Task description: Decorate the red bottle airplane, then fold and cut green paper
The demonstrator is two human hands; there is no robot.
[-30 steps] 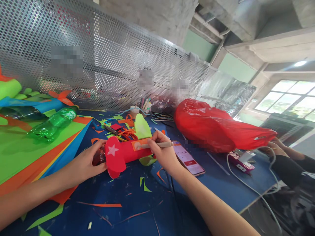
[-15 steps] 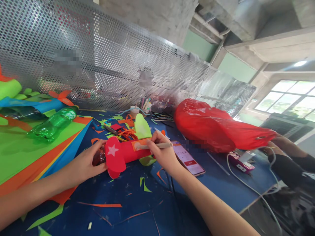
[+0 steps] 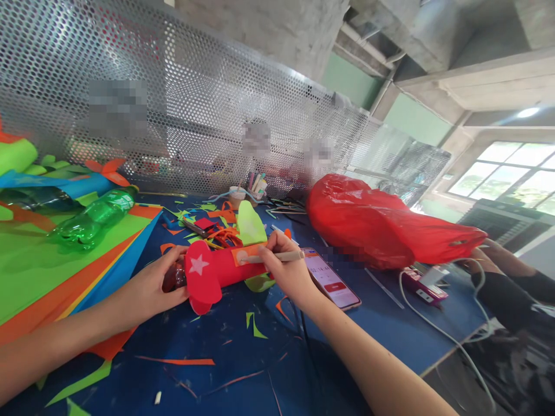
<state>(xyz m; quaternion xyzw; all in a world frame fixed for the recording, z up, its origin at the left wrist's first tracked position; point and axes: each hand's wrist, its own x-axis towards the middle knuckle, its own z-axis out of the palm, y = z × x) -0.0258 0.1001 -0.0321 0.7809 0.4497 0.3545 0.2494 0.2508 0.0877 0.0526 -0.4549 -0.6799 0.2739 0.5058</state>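
A plastic bottle [image 3: 174, 277] wrapped in red felt or paper lies on its side on the blue table. My left hand [image 3: 162, 278] is closed around its bare brownish end. Next to that hand, a red rounded piece [image 3: 200, 289] with a pale star stands out from the bottle. A light green fin [image 3: 250, 224] rises from the far side. My right hand [image 3: 281, 263] grips a light-coloured marker pen [image 3: 288, 256], its tip at an orange patch [image 3: 243, 255] on the red wrap. The pen's mark under the tip is too small to make out.
A phone [image 3: 336, 283] showing a timer lies right of my right hand. Behind it is a large red plastic bag [image 3: 359, 222], with another person's arms at its right end. Colourful scraps, a green bottle [image 3: 97, 219] and coloured sheets [image 3: 65, 266] lie on the left. A power strip [image 3: 427, 286] sits right.
My hands, the bottle and the pen look almost unmoved. The other person's arms at the right have shifted slightly.
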